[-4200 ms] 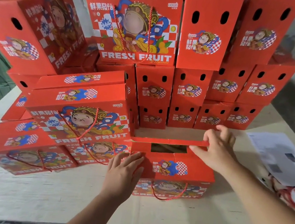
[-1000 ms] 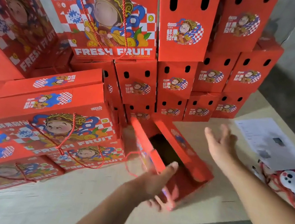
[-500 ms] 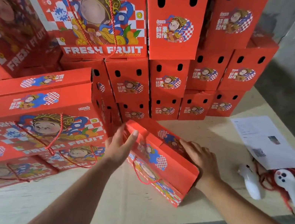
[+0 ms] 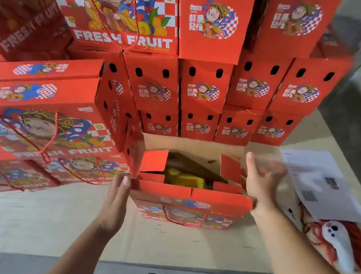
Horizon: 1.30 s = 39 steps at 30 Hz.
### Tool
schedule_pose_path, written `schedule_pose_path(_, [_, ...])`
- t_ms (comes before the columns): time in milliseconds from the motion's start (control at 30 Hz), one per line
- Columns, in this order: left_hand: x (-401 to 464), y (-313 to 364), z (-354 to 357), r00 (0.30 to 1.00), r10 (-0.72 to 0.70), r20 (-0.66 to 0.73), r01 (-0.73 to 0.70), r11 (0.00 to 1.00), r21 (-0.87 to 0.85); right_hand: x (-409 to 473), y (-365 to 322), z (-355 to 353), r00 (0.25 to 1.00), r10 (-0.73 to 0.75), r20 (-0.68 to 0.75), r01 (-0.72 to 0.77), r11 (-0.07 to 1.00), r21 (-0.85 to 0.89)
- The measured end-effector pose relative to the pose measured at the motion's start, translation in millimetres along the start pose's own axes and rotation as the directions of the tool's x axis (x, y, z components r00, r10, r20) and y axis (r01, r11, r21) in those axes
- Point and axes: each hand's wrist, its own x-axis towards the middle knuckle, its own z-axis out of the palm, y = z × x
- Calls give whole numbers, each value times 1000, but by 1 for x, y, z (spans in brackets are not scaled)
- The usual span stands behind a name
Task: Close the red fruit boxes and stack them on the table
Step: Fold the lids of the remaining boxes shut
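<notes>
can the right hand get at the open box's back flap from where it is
Probably yes. The right hand hovers open beside the open box, at its right edge, and the brown back flap stands up with nothing between them. The hand is motion-blurred, so contact is unclear.

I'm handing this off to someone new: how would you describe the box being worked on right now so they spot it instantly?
Start at the wall of stacked red fruit boxes filling the back of the table. In front of it, nearest the table's front edge, stands one open box between the left hand and right hand. Unlike its neighbours, its flaps are open, showing brown cardboard and something yellow inside.
</notes>
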Motion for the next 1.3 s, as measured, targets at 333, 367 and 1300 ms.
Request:
schedule_pose_path(333, [95, 45, -29, 767, -165, 620, -101, 923, 371, -18, -38, -4, 603, 272, 750, 684, 308, -662])
schedule_pose_path(367, [105, 46, -26, 742, -146, 655, -214, 873, 437, -19, -40, -5, 605, 236, 761, 705, 287, -649])
schedule_pose_path(1300, [64, 25, -59, 857, -129, 499, -515, -175, 839, -34, 21, -43, 690, 460, 558, -341, 887, -310])
